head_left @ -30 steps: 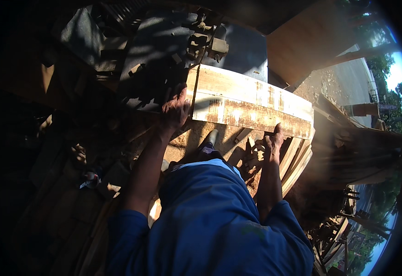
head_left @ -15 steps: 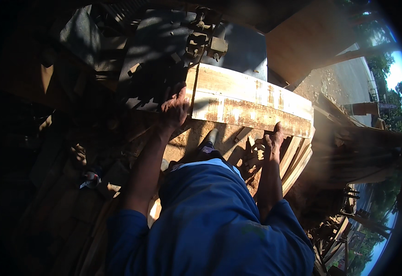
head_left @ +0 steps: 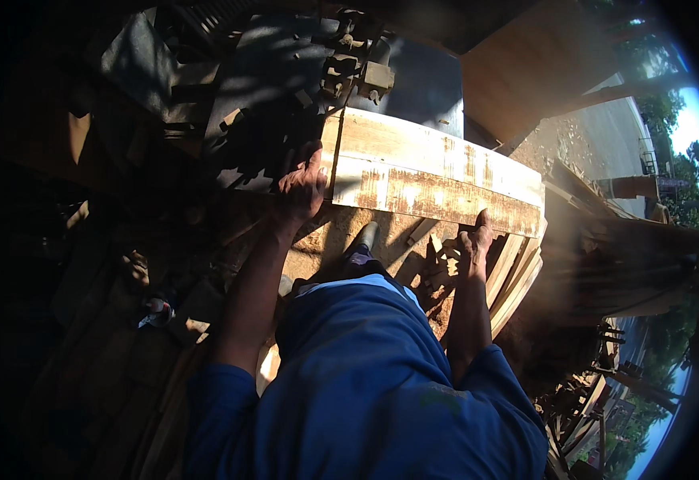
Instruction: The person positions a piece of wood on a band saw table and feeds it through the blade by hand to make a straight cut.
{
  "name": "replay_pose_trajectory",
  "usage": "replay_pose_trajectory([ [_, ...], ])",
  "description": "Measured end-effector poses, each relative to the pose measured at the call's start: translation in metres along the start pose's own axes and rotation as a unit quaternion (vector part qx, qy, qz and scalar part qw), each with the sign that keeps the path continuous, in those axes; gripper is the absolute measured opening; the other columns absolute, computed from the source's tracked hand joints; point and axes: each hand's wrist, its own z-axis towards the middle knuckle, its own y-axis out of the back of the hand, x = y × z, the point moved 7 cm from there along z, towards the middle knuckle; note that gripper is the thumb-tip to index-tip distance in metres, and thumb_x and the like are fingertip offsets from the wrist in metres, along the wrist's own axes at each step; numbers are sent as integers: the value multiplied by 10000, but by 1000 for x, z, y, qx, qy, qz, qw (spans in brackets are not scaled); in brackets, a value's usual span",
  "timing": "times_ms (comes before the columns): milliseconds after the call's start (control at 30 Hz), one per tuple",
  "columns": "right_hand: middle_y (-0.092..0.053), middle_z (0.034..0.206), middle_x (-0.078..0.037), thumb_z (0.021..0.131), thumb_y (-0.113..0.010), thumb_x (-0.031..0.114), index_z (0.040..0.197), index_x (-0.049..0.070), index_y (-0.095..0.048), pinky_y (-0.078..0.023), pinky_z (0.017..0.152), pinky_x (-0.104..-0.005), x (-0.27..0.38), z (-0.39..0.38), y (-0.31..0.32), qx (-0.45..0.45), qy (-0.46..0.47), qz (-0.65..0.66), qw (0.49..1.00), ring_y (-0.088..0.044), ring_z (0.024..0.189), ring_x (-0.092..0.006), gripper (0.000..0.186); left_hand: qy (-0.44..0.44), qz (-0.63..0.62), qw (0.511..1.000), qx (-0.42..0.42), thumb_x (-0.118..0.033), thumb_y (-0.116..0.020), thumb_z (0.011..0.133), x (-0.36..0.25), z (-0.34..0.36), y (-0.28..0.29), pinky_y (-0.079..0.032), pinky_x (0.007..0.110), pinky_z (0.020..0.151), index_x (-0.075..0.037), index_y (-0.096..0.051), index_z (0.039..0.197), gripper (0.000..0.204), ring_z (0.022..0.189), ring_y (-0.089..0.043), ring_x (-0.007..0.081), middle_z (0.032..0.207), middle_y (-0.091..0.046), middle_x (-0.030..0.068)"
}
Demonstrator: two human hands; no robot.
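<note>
A long pale wooden board with brown rough patches on its near side lies over the front of a dark metal machine table. My left hand is at the board's left end, its fingers pressed against the wood. Under the near edge, toward the right end, my right hand grips the board with its thumb on top; the other fingers are mostly hidden. A narrow dark line crosses the board close to my left hand, below metal guide blocks; whether it is a blade or a cut, I cannot tell.
Small wood offcuts lie on the left of the table. Below the board's right end, long planks are stacked beside scraps on the ground. A large wooden panel stands at the back right. Deep shadow covers the left.
The board has shifted very slightly away from me and to the left, and both hands have moved with it. Their grip looks the same.
</note>
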Motion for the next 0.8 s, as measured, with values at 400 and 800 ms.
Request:
replay_pose_trajectory([
  [400,-413,1552,-64,1001,-543,382,1505,57,-389,-217,320,-215,8,-21,-17,-11,-9,3,1000,-420,432,-54,620,-2,18,1000,6,-297,-429,1010,-1,0,-3,-560,468,807,-17,-432,1443,516,917,-692,369,994,-690,250],
  [800,-525,1440,-30,1003,-533,406,1452,83,-464,-206,310,-204,20,-18,-12,-5,-37,30,999,-430,427,-73,558,-25,-10,999,-17,-248,-456,981,-14,16,-7,-545,451,842,-38,-469,1415,483,946,-680,383,1064,-680,242],
])
